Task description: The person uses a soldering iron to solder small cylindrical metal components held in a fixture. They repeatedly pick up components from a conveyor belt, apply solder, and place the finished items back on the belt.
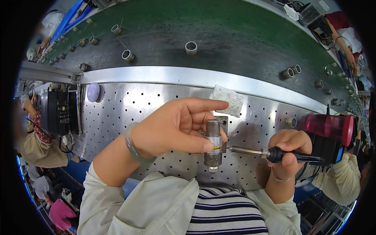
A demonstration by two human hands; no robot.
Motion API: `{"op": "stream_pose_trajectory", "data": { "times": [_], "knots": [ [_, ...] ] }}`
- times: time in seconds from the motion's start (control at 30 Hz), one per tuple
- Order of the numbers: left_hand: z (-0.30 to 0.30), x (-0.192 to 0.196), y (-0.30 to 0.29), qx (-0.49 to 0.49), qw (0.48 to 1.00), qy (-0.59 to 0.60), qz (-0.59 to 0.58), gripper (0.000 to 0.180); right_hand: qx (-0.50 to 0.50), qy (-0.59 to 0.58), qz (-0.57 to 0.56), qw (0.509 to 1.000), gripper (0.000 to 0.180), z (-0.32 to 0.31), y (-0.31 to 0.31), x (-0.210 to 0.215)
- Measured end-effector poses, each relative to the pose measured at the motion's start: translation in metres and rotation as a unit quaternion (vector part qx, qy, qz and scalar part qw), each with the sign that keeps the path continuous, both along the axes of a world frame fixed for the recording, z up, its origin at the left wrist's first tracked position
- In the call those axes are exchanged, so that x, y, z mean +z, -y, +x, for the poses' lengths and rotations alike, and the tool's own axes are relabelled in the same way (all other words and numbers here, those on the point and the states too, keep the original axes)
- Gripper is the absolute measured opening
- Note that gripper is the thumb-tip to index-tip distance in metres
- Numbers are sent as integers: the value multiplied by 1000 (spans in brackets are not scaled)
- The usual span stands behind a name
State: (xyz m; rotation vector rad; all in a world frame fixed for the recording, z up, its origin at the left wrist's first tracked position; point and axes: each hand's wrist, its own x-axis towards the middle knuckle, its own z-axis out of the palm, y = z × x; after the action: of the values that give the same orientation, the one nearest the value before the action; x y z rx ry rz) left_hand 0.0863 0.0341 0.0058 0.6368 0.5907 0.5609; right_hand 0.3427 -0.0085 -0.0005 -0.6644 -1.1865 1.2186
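My left hand [178, 125] wraps its thumb and fingers around a small ring-shaped part on a grey metal cylinder fixture [213, 145] that stands on the perforated metal bench [129, 109]. My right hand [288, 150] grips the black handle of a soldering iron [270, 153]. Its metal tip points left and reaches the part at the cylinder's side, close to my left thumb.
A white damp sponge pad [228, 100] lies just behind the fixture. A red translucent cylinder [331, 127] stands at the right. Behind the bench runs a green conveyor belt [219, 27] carrying several small metal ring coils [191, 47]. Other people sit at the left and right edges.
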Motion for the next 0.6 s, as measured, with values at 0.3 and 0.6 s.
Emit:
{"op": "stream_pose_trajectory", "data": {
  "times": [0.3, 0.6],
  "knots": [
    [-56, 1, -95, 236, 797, -367, 417, 43, -44, -48, -27, 998, 26, 8, 0, 11],
    [-69, 2, -163, 183, 387, -696, 576, 51, -51, -77, -74, 993, 14, 21, 6, 30]
  ]
}}
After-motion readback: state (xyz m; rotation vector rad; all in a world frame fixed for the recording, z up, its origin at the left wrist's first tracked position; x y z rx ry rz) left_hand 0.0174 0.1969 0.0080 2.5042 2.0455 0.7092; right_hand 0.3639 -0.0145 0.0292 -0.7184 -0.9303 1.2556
